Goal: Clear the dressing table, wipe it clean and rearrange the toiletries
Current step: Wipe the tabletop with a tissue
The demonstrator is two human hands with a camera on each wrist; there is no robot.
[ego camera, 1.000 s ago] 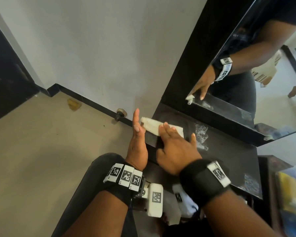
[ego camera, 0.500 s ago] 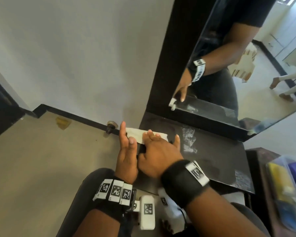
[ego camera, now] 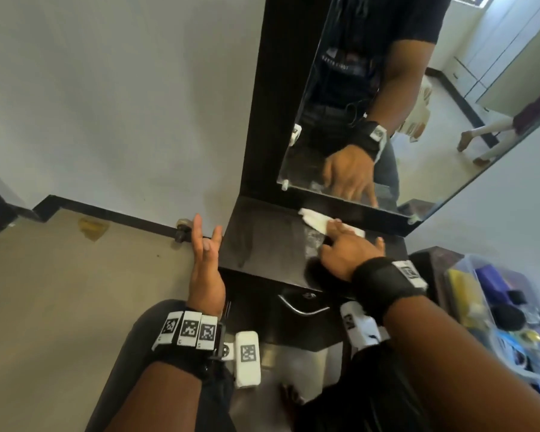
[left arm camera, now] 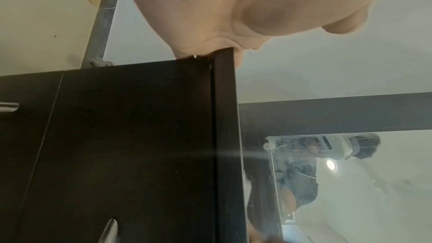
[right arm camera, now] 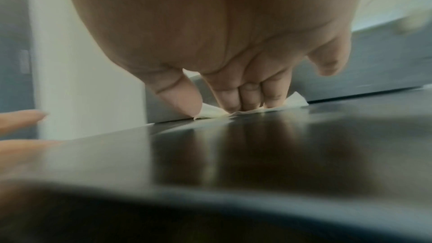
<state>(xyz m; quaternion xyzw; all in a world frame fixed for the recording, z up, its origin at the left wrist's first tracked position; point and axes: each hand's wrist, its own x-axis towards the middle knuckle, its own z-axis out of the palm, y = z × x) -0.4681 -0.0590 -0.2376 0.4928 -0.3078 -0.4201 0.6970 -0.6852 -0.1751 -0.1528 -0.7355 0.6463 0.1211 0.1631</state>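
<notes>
Both hands have separated: my right hand [ego camera: 345, 255] now presses the tissue [ego camera: 317, 221] flat-fingered mid-worktop [ego camera: 262, 244] near the mirror [ego camera: 387, 104]; my left hand [ego camera: 205, 269] hovers off the edge, fingers loose, empty. Wiping continues rightward.

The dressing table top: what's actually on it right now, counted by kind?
Hands pressing on it: 1, the right hand
White wipes: 1, the wipe under that hand's fingers
Toiletries: 0
Total: 2
The left hand hangs beside the dressing table.
</notes>
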